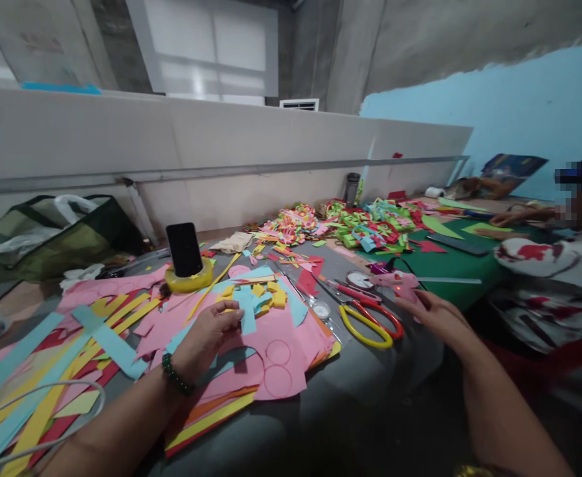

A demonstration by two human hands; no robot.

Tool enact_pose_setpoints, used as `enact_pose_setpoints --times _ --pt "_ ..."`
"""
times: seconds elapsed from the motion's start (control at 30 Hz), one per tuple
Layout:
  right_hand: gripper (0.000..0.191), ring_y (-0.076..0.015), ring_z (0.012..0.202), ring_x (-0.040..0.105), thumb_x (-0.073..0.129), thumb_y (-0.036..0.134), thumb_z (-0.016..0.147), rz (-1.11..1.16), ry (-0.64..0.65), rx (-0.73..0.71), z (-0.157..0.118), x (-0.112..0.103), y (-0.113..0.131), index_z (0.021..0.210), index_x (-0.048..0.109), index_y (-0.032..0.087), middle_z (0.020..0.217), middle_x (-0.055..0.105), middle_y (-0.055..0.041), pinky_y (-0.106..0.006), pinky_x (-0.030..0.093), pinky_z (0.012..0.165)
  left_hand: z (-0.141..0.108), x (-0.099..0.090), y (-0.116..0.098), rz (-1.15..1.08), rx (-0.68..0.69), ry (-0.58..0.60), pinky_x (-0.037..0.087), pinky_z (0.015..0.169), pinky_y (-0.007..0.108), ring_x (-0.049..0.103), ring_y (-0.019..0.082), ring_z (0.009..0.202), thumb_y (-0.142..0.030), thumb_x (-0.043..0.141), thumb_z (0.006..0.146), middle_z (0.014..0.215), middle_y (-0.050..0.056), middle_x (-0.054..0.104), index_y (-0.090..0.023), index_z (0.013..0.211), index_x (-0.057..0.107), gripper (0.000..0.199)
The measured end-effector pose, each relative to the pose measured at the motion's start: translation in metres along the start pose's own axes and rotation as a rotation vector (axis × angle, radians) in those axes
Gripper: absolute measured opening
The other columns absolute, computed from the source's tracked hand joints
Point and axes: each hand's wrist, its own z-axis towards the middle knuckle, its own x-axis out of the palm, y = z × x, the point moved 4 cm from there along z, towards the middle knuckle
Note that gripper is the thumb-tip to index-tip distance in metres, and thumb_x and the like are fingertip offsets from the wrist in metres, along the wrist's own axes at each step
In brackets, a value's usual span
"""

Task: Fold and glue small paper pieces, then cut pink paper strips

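Note:
My left hand (221, 326), with a green bead bracelet at the wrist, pinches a light blue paper piece (247, 311) above pink felt-like sheets (291, 361) marked with drawn circles. Small yellow pieces (277, 296) and more blue ones lie just beyond it. In my right hand (434, 313) is a pink glue gun (404, 285), a clear glue stick jutting from its back to the right. Yellow-handled scissors (365, 326) and red-handled scissors (392, 318) rest on the grey table between my hands.
A phone (184, 248) stands in a yellow tape roll (189, 277). Coloured strips (72, 364) and a white cable (100, 391) are at left, with a green bag (47, 232) behind. Piles of looped pieces (295, 224) lie at the back. A person's sleeve (543, 255) is at right.

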Motion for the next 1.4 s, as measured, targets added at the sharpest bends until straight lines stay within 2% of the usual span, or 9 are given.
enact_pose_setpoints --times 0.17,0.23,0.33,0.4,0.5,0.67,0.77,0.87,1.4 --pt "0.031 -0.0263 0.069 0.064 0.061 0.048 0.073 0.032 -0.168 0.131 -0.043 -0.019 0.021 0.079 0.065 0.018 0.077 0.069 -0.0133 -0.035 0.045 0.058 0.003 -0.003 0.006 -0.027 -0.019 0.007 0.046 0.059 0.018 0.054 0.006 0.056 -0.029 0.080 0.059 0.064 -0.003 0.058 -0.016 0.077 0.060 0.030" --pt "0.024 -0.0215 0.066 0.063 0.061 0.042 0.077 0.242 -0.191 -0.087 -0.066 -0.014 0.060 0.083 0.066 0.019 0.077 0.068 -0.0088 -0.032 0.047 0.059 0.000 0.001 0.007 -0.031 -0.043 0.018 0.047 0.058 0.019 0.054 0.007 0.055 -0.030 0.080 0.059 0.063 -0.004 0.057 -0.017 0.077 0.059 0.030" --pt "0.016 -0.0173 0.079 0.063 0.052 0.027 0.088 0.387 0.072 -0.684 -0.105 0.013 0.141 0.094 0.066 0.022 0.093 0.065 -0.0072 -0.028 0.050 0.067 -0.011 0.012 0.004 -0.023 -0.068 0.055 0.045 0.055 0.018 0.052 0.006 0.052 -0.031 0.080 0.060 0.061 -0.005 0.054 -0.017 0.074 0.059 0.029" --pt "0.023 -0.0153 0.083 0.062 0.049 0.017 0.089 0.434 0.175 -0.945 -0.125 0.031 0.182 0.106 0.064 0.023 0.094 0.063 -0.0069 -0.026 0.050 0.070 -0.019 0.020 0.000 -0.015 -0.070 0.085 0.043 0.053 0.017 0.049 0.005 0.050 -0.032 0.080 0.060 0.057 -0.006 0.051 -0.017 0.069 0.057 0.029" --pt "0.017 -0.0145 0.078 0.060 0.053 0.019 0.089 0.535 0.271 -1.083 -0.138 0.052 0.217 0.102 0.064 0.020 0.088 0.060 -0.0065 -0.025 0.048 0.066 -0.028 0.027 -0.004 0.001 -0.063 0.133 0.042 0.053 0.017 0.050 0.005 0.049 -0.034 0.078 0.063 0.056 -0.007 0.050 -0.016 0.067 0.056 0.028" --pt "0.014 -0.0121 0.065 0.053 0.058 0.028 0.086 0.756 0.442 -0.727 -0.130 0.071 0.225 0.077 0.063 0.019 0.073 0.057 -0.0016 -0.024 0.043 0.058 -0.030 0.024 -0.005 0.110 -0.015 0.144 0.044 0.063 0.022 0.066 0.015 0.073 -0.037 0.074 0.067 0.074 0.000 0.065 -0.017 0.075 0.063 0.024" --pt "0.022 -0.0120 0.061 0.051 0.065 0.037 0.079 0.857 0.582 -0.437 -0.124 0.080 0.220 0.070 0.061 0.018 0.067 0.058 -0.0002 -0.024 0.040 0.054 -0.030 0.023 -0.008 0.241 0.056 0.123 0.045 0.064 0.024 0.066 0.017 0.073 -0.037 0.071 0.069 0.075 0.003 0.068 -0.016 0.076 0.068 0.022" --pt "0.026 -0.0111 0.057 0.048 0.069 0.042 0.073 0.898 0.685 -0.298 -0.122 0.087 0.219 0.067 0.062 0.017 0.063 0.058 0.0006 -0.023 0.038 0.051 -0.032 0.025 -0.011 0.313 0.090 0.103 0.045 0.062 0.025 0.066 0.018 0.070 -0.037 0.071 0.068 0.071 0.004 0.068 -0.016 0.074 0.069 0.022" --pt "0.021 -0.0113 0.060 0.047 0.068 0.035 0.071 0.855 0.749 -0.250 -0.117 0.092 0.221 0.067 0.062 0.015 0.063 0.058 0.0003 -0.024 0.037 0.054 -0.029 0.024 -0.012 0.442 0.207 0.111 0.046 0.060 0.026 0.067 0.020 0.068 -0.034 0.067 0.072 0.071 0.006 0.071 -0.016 0.072 0.071 0.018"
